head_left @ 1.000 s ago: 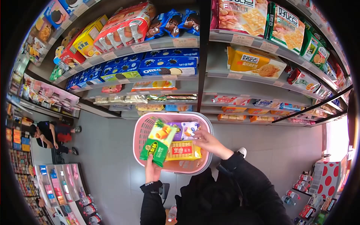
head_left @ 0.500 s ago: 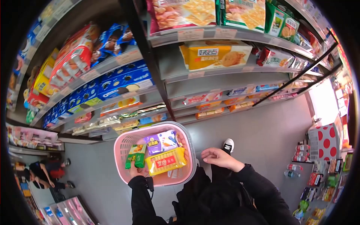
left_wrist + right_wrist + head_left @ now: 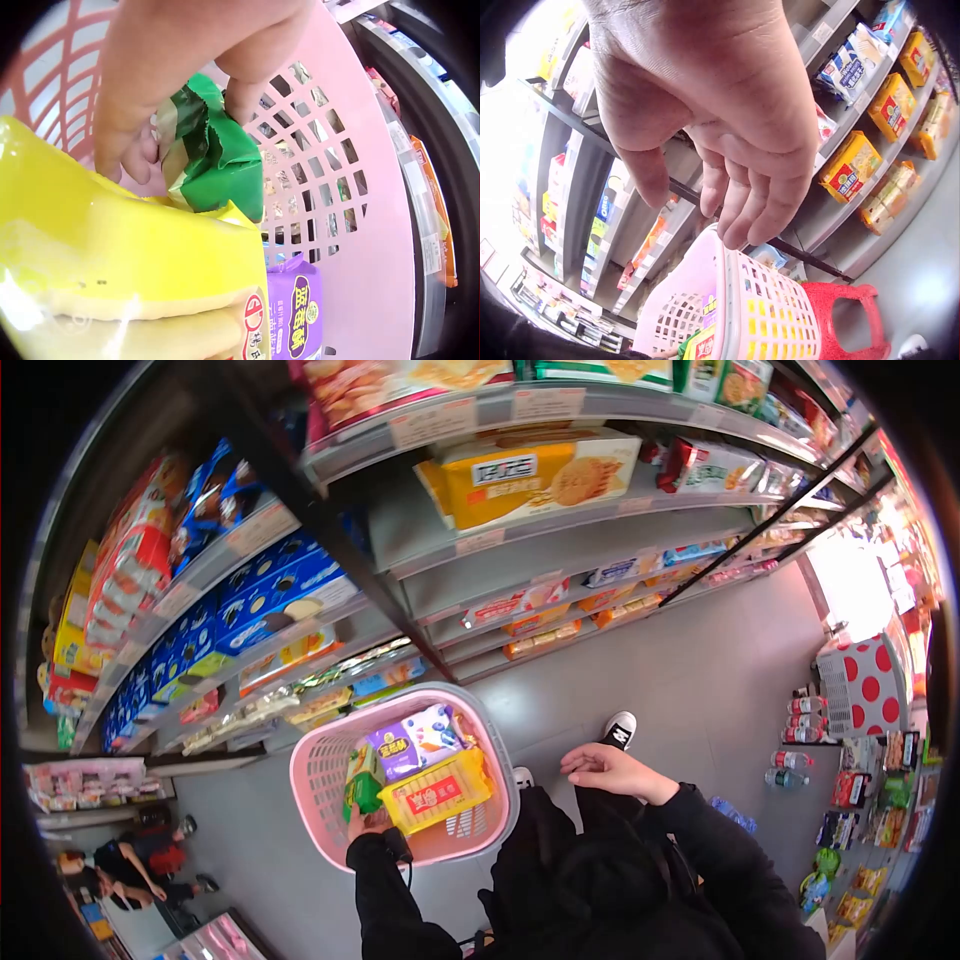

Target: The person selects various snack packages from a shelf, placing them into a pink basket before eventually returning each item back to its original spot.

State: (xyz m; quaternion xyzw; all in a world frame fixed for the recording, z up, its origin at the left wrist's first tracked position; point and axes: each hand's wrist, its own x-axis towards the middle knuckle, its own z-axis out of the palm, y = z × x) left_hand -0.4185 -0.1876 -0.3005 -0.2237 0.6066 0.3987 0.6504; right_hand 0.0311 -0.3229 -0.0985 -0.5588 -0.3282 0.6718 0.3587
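A pink plastic basket (image 3: pixel 305 800) holds several snack packs. My left hand (image 3: pixel 371 822) is down inside its near left part, gripping a green snack pack (image 3: pixel 362 782). In the left wrist view the thumb lies on one side of the green pack (image 3: pixel 225 169) and the fingers on the other. Beside it lie a yellow pack of biscuits (image 3: pixel 440 792) and, farther back, a purple pack (image 3: pixel 393 750) with blueberry pictures. My right hand (image 3: pixel 615 772) hangs to the right of the basket with loosely bent fingers, holding nothing.
Beneath the basket is a red stool (image 3: pixel 847 315). Shelves (image 3: pixel 400 555) of packaged biscuits stand beyond it, with blue boxes (image 3: pixel 245 600) at left. Another person (image 3: pixel 145 860) is at far left. Bottles (image 3: pixel 790 765) and a polka-dot box (image 3: pixel 865 680) sit at far right.
My left hand has lowered the green pack from above the other packs into the basket's left side. My right hand has drawn away from the basket to the right. The head view has turned rightward.
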